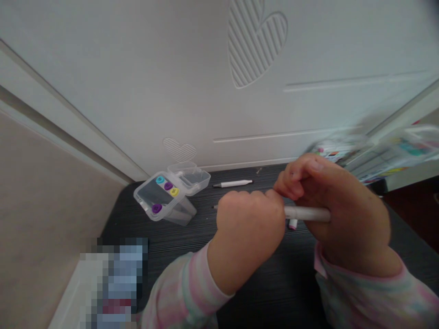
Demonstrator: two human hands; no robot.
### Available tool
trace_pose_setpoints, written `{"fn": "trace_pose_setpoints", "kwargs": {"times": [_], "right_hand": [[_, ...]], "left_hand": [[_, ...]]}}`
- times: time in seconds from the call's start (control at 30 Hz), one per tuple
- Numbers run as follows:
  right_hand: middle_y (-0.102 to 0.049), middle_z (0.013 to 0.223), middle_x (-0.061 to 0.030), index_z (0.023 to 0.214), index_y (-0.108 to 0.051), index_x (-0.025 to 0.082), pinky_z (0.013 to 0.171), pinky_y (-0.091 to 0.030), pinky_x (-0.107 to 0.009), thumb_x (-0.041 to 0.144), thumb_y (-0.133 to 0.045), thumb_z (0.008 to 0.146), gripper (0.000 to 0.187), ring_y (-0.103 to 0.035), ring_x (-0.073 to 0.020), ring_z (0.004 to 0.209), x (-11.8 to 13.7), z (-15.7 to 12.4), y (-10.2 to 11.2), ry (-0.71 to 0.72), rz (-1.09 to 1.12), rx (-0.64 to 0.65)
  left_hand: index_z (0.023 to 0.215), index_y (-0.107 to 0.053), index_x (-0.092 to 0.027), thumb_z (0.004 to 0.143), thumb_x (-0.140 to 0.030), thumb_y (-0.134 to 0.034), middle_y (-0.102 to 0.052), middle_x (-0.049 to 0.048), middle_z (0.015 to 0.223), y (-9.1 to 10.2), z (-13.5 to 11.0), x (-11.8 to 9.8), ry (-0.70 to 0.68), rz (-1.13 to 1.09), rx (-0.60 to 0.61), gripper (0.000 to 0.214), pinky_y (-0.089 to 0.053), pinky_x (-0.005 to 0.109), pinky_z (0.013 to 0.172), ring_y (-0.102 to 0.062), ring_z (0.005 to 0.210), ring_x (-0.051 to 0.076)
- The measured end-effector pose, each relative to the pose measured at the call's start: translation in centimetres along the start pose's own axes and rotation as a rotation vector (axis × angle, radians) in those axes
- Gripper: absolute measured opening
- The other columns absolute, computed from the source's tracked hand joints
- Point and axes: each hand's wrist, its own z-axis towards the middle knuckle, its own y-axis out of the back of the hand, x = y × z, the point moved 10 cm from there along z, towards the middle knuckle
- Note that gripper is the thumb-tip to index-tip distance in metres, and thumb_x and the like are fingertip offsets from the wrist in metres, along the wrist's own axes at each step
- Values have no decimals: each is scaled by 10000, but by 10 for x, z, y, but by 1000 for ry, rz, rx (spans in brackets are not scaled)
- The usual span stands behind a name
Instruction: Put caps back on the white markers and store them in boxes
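My left hand [250, 224] is closed in a fist around a white marker [307, 213]. A narrow tip pokes out on the fist's left side, and the thick white barrel comes out on its right. My right hand [343, 205] has its fingers curled beside the left fist, and the barrel's end meets its palm; its exact grip is partly hidden. Beneath the barrel lies another white piece with a pink end [293, 224]. Behind my hands, a white marker with a dark grey tip [236, 183] lies on the dark table [192, 240].
A clear plastic case [185, 208] with its lid open stands at the left, holding several markers with coloured ends. White panels with heart reliefs [259, 45] rise behind the table. Transparent packaging [394, 155] stands at the right. A pixelated area [120, 283] covers the lower left.
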Motion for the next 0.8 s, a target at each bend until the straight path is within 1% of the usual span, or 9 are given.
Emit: {"fn": "trace_pose_setpoints", "kwargs": {"times": [0.1, 0.2, 0.43, 0.6, 0.7, 0.8], "right_hand": [[-437, 566, 25, 656, -555, 211, 492, -342, -257, 305, -468, 835, 220, -431, -110, 545, 4, -3, -1, 24, -77, 24], [-438, 581, 25, 668, -549, 221, 496, -337, -267, 302, -446, 846, 221, -432, -116, 550, 3, -2, -1, 5, -125, 36], [-425, 567, 21, 649, -560, 212, 442, -294, -252, 279, -481, 800, 182, -415, -113, 523, -1, 0, 0, -30, -77, 15], [-430, 572, 24, 646, -557, 204, 464, -307, -244, 238, -487, 786, 160, -426, -111, 545, -1, 0, 0, -5, -88, 16], [-441, 557, 26, 632, -558, 198, 457, -316, -232, 250, -503, 775, 162, -430, -103, 527, -1, 2, 0, -16, -47, -1], [-459, 543, 21, 622, -564, 200, 466, -338, -232, 244, -513, 759, 153, -438, -106, 527, 2, 4, 2, -7, 8, -19]], "left_hand": [[612, -522, -182, 780, -186, -394, -598, 37, 514, 1, 1, -1, -1, -10, -12, 212, -278, 261, 387, -556, 426, 193], [614, -523, -181, 787, -182, -387, -597, 36, 513, 2, 1, -3, 2, 0, -15, 221, -280, 260, 392, -558, 431, 192], [632, -541, -181, 784, -181, -392, -598, 36, 513, 3, 2, -4, -4, 12, -27, 213, -279, 262, 393, -563, 435, 195], [618, -533, -183, 770, -168, -415, -595, 28, 503, 0, 3, -3, -13, 8, -25, 193, -262, 257, 383, -555, 418, 193], [630, -534, -185, 760, -163, -442, -605, 22, 515, -4, 3, -2, -23, -4, -24, 161, -264, 258, 382, -553, 416, 193], [669, -543, -184, 773, -195, -450, -625, 20, 554, -7, 4, -3, -42, -47, -17, 140, -286, 261, 394, -566, 442, 195]]}}
